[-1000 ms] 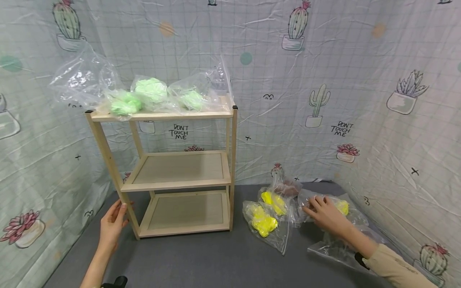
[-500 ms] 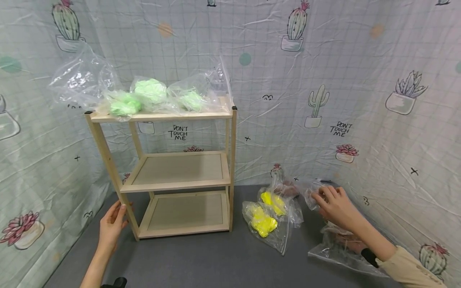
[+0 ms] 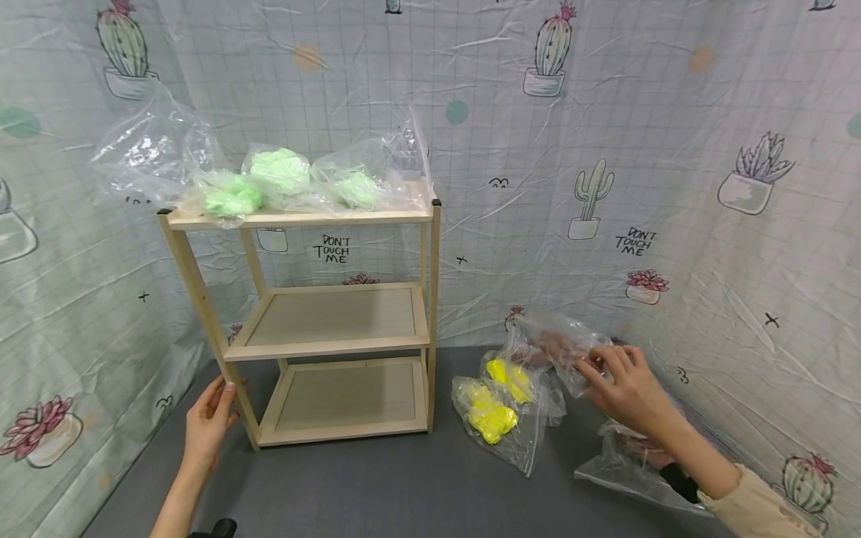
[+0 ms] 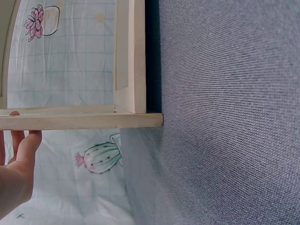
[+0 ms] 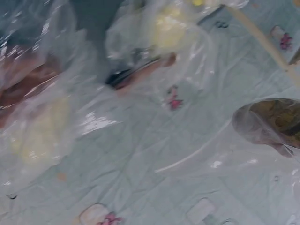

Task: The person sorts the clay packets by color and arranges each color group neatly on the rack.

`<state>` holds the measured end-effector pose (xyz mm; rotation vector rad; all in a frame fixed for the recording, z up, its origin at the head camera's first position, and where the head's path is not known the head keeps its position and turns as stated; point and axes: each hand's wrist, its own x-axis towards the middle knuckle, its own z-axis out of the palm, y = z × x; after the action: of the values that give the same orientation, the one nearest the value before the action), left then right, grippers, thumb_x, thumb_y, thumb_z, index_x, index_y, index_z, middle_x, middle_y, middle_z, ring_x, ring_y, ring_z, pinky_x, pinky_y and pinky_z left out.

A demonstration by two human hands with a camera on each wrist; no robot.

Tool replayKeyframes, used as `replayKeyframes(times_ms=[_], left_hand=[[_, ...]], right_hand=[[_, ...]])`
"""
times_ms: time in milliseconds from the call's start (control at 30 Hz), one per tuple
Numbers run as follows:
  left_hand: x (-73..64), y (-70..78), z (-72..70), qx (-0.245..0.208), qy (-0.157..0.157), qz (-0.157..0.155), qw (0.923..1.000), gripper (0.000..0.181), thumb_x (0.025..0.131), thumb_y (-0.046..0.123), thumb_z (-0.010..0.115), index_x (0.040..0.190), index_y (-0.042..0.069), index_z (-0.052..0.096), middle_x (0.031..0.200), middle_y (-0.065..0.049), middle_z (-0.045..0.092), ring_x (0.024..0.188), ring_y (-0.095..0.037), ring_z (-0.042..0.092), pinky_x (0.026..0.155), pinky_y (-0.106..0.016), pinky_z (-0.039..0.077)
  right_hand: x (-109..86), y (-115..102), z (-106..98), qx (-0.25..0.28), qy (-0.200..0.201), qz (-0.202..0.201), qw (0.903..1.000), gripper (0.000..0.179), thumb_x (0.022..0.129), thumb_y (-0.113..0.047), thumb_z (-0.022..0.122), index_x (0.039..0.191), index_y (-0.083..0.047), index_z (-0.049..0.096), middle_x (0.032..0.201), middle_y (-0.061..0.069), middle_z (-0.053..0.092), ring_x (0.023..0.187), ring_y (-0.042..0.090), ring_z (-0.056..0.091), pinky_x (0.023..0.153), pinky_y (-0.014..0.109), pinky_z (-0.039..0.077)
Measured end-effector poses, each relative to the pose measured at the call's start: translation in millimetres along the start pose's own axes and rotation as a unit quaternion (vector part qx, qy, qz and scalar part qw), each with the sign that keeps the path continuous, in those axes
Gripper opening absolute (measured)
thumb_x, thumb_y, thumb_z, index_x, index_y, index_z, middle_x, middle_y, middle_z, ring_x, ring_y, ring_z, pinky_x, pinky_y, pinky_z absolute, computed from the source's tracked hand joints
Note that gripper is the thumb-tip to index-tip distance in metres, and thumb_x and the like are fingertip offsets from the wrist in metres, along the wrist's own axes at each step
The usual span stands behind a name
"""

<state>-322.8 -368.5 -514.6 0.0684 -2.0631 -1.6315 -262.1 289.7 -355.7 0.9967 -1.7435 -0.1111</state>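
In the head view my left hand (image 3: 210, 426) grips the left front post of a wooden three-tier shelf (image 3: 329, 349), thumb in front and fingers behind. The left wrist view shows the same hand (image 4: 21, 161) pinching that post (image 4: 79, 122) above its foot. On the right, my right hand (image 3: 625, 385) pinches a clear plastic bag with a brownish lump (image 3: 560, 345) between thumb and fingers. This bag overlaps others behind two bags of yellow lumps (image 3: 492, 413). In the blurred right wrist view a bag with a brown lump (image 5: 276, 121) hangs at the right.
Three bags of pale green lumps (image 3: 281, 170) lie on the shelf's top tier. Another clear bag (image 3: 628, 467) with brownish contents lies below my right forearm. A cactus-print sheet (image 3: 592, 276) walls the grey cloth surface (image 3: 377, 489) at the back and sides.
My right hand lifts the plastic bag from the pile, first rightward, then swings it back left over the bags behind the yellow ones. My left hand stays on the post.
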Motion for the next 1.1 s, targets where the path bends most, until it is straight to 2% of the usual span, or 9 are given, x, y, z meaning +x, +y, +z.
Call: replayKeyframes(times_ms=[200, 367, 533, 733, 967, 1100], left_hand=[[0.0, -0.8, -0.4, 0.003, 0.001, -0.001, 1.0000, 0.046, 0.092, 0.038, 0.044, 0.136, 0.026, 0.037, 0.118, 0.013, 0.057, 0.100, 0.009, 0.053, 0.065, -0.010, 0.042], [-0.6, -0.3, -0.3, -0.003, 0.003, -0.003, 1.0000, 0.046, 0.091, 0.038, 0.045, 0.135, 0.026, 0.038, 0.117, 0.014, 0.058, 0.100, 0.009, 0.053, 0.064, -0.009, 0.042], [0.5, -3.3, -1.6, -0.010, 0.003, -0.003, 0.9999, 0.046, 0.091, 0.037, 0.046, 0.136, 0.025, 0.037, 0.116, 0.015, 0.057, 0.101, 0.008, 0.051, 0.064, -0.009, 0.042], [1.0, -5.7, -1.9, -0.022, 0.002, -0.010, 0.9997, 0.047, 0.091, 0.036, 0.046, 0.136, 0.025, 0.037, 0.117, 0.014, 0.057, 0.101, 0.008, 0.051, 0.064, -0.008, 0.042], [0.5, -4.1, -0.1, -0.030, 0.002, -0.007, 0.9995, 0.046, 0.091, 0.036, 0.047, 0.135, 0.025, 0.038, 0.118, 0.012, 0.058, 0.100, 0.008, 0.053, 0.064, -0.009, 0.042], [0.4, -4.0, -0.6, -0.029, -0.001, -0.002, 0.9996, 0.046, 0.091, 0.035, 0.047, 0.136, 0.025, 0.038, 0.118, 0.013, 0.057, 0.101, 0.008, 0.053, 0.064, -0.009, 0.042]], right_hand=[[18.1, -12, -6, 0.017, 0.068, -0.026, 0.9972, 0.026, 0.094, -0.021, 0.037, 0.095, -0.006, 0.059, 0.082, 0.019, 0.051, 0.070, 0.028, 0.044, 0.062, 0.045, 0.030], [43.3, -24, -13, 0.017, 0.156, -0.053, 0.9862, 0.016, 0.092, -0.011, 0.042, 0.085, -0.007, 0.056, 0.076, 0.018, 0.048, 0.065, 0.028, 0.040, 0.059, 0.043, 0.028], [63.7, -39, -20, 0.019, 0.204, -0.064, 0.9766, 0.018, 0.092, -0.003, 0.042, 0.079, -0.007, 0.054, 0.075, 0.015, 0.043, 0.066, 0.026, 0.037, 0.060, 0.041, 0.025], [80.9, -52, -23, 0.022, 0.250, -0.056, 0.9664, 0.019, 0.091, -0.003, 0.043, 0.075, -0.010, 0.051, 0.075, 0.013, 0.039, 0.068, 0.024, 0.032, 0.063, 0.040, 0.022], [100.3, -65, -21, 0.065, 0.319, -0.011, 0.9455, 0.022, 0.088, -0.010, 0.048, 0.069, -0.004, 0.040, 0.072, 0.011, 0.035, 0.068, 0.021, 0.029, 0.074, 0.034, 0.022], [110.0, -71, -18, 0.067, 0.335, -0.028, 0.9396, 0.020, 0.087, -0.007, 0.048, 0.068, -0.005, 0.041, 0.072, 0.011, 0.035, 0.068, 0.021, 0.027, 0.076, 0.034, 0.021]])
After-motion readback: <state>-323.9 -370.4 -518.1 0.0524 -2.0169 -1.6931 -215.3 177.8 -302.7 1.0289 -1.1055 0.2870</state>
